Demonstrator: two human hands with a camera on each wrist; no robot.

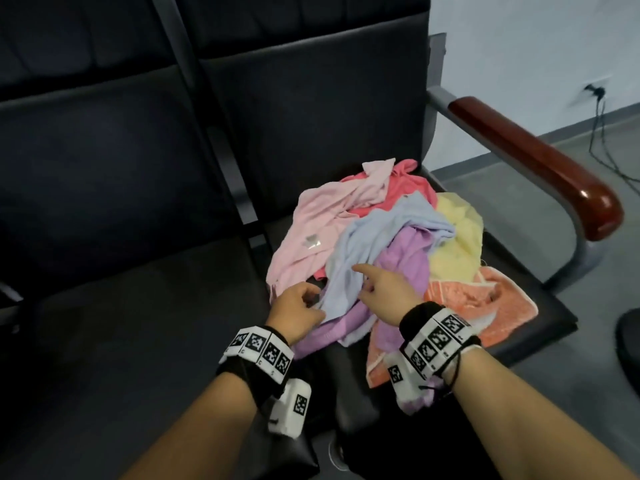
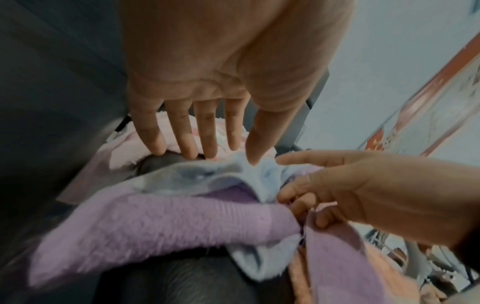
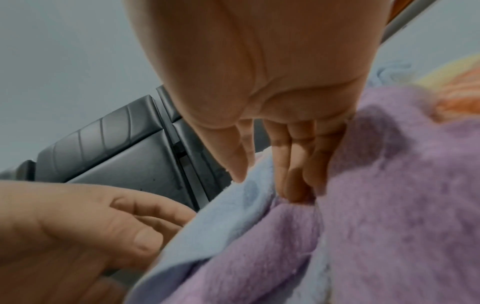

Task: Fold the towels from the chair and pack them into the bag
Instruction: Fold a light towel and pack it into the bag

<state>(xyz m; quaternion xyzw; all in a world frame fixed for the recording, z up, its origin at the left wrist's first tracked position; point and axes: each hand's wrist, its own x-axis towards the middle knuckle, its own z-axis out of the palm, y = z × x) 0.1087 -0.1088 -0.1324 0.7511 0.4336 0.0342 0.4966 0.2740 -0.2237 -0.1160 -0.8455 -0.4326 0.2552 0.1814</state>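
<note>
Heap of towels [image 1: 381, 244] on the right seat [image 1: 346, 109] of the chair row, centre of the frame. Armrest [image 1: 540, 168] at the right of the heap. Second seat [image 1: 104, 185] at the left. Left hand [image 1: 299, 306] and right hand [image 1: 386, 289] at the lower edge of the heap, side by side.

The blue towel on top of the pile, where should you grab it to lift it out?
Take the blue towel by its near edge, the end closest to the two hands, coming from the front of the chair. It lies on top of the purple towel, and that end is loose and uncovered. Its far end is bunched against the yellow towel, probably harder to pinch.
</note>
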